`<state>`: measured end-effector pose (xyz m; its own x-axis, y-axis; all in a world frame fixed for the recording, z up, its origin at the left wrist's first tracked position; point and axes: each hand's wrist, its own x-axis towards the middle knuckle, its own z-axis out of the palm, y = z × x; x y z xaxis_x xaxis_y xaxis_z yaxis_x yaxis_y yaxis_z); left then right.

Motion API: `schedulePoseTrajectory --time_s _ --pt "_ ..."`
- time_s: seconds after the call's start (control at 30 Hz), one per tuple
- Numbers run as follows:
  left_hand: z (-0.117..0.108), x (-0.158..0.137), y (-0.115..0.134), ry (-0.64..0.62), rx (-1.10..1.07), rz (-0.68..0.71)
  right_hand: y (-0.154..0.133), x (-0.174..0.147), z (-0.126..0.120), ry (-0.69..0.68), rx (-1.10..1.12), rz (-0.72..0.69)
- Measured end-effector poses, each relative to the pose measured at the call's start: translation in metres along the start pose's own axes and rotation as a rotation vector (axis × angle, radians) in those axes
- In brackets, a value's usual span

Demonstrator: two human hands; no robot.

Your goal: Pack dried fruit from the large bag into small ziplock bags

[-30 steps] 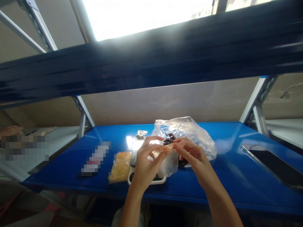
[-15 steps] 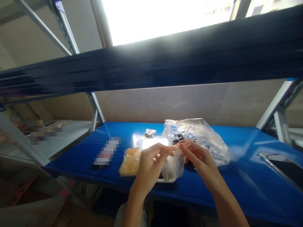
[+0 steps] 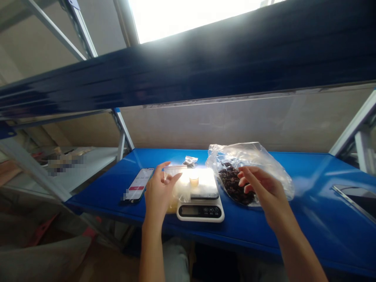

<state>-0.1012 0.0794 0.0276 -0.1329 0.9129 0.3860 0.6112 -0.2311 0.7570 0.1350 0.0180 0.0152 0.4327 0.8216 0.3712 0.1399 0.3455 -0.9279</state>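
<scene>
Hanging from the left hand [image 3: 157, 194], a small clear bag [image 3: 182, 192] overlaps the left part of a white scale [image 3: 207, 192], held between thumb and fingers. The right hand [image 3: 266, 190] hovers at the near side of a large clear bag [image 3: 273, 172] of dark dried pieces [image 3: 230, 182], its fingers half open, loosely curled, visibly holding nothing. On the blue surface [image 3: 249, 231], a phone [image 3: 141, 182] lies left and a dark-screened device [image 3: 360, 199] far right.

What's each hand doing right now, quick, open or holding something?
Left hand: closed on a small clear bag.
Right hand: partly open, fingers loosely curled, nothing visible in it, near the large clear bag.
</scene>
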Motion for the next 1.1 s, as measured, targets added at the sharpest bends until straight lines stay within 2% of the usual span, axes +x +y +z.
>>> schedulePoseTrajectory --time_s 0.1,0.17,0.33,0.47,0.57,0.77,1.0,1.1 --pt "-0.004 0.009 -0.015 0.078 0.2 -0.062 -0.001 0.0 0.0 0.03 0.03 0.017" --pt "-0.006 0.014 -0.022 0.072 0.281 -0.091 -0.005 -0.001 0.001 0.046 0.044 0.029" --pt "-0.004 0.021 -0.037 0.018 0.37 -0.103 -0.008 -0.002 0.002 0.037 0.056 0.04" --pt "0.002 0.025 -0.049 -0.112 0.412 -0.082 -0.007 0.0 0.001 0.001 0.057 0.024" --pt "0.004 0.028 -0.058 -0.134 0.393 -0.071 -0.006 0.001 0.0 -0.018 0.049 0.02" --pt "0.004 0.033 -0.072 0.07 0.313 0.053 0.001 0.007 -0.004 0.013 0.002 0.034" --pt "-0.009 0.03 -0.053 0.103 0.168 0.163 0.006 0.013 -0.015 0.099 0.002 0.027" --pt "-0.011 0.024 -0.051 0.064 0.18 0.235 0.009 0.015 -0.018 0.106 -0.001 0.019"
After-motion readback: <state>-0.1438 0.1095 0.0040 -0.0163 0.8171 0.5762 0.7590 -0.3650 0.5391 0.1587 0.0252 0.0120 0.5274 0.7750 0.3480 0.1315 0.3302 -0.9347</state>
